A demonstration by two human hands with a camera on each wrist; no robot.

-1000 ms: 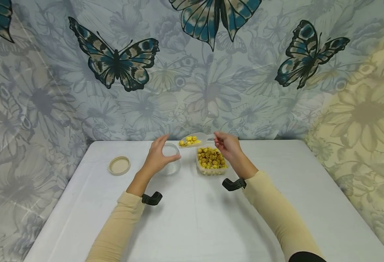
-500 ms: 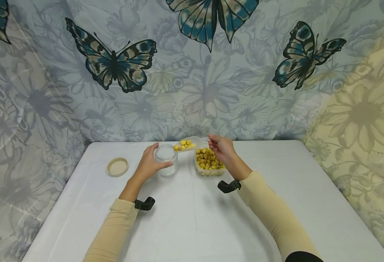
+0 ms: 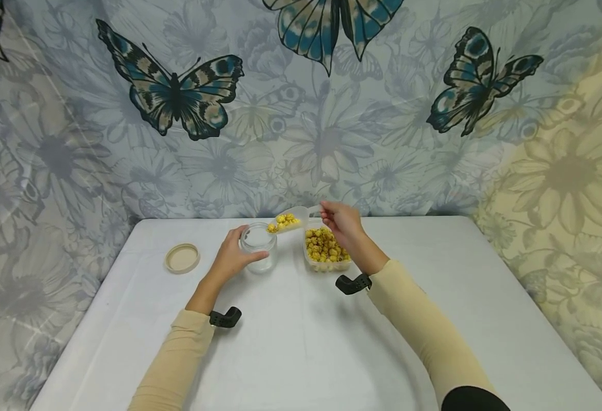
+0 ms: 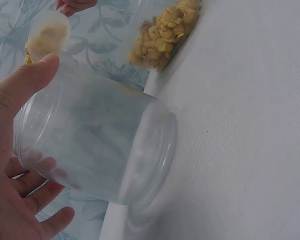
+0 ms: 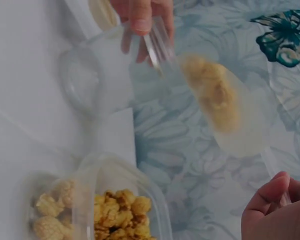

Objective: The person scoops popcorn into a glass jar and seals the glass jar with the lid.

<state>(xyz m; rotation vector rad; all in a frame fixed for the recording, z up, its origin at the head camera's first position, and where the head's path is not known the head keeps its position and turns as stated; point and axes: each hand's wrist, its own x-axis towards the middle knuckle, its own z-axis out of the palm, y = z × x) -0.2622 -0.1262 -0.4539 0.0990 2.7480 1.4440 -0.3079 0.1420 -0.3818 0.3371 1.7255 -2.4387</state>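
Observation:
My left hand grips a clear jar with thumb on one side and fingers round the other. In the left wrist view the jar shows its see-through wall, and its base is close over the white cloth. My right hand pinches the handle of a translucent scoop. Yellow popcorn lies in the scoop, whose front edge is right at the jar's mouth. In the right wrist view the scoop tilts toward the jar, with popcorn gathered near its lip.
A clear plastic tub full of popcorn stands below the right hand, just right of the jar. To the left a round beige lid lies on the white-covered table. A butterfly-patterned cloth rises behind the table.
The left hand has closed round the jar and shifted slightly left with it. The right hand has brought the loaded scoop left, from above the tub to the jar's mouth.

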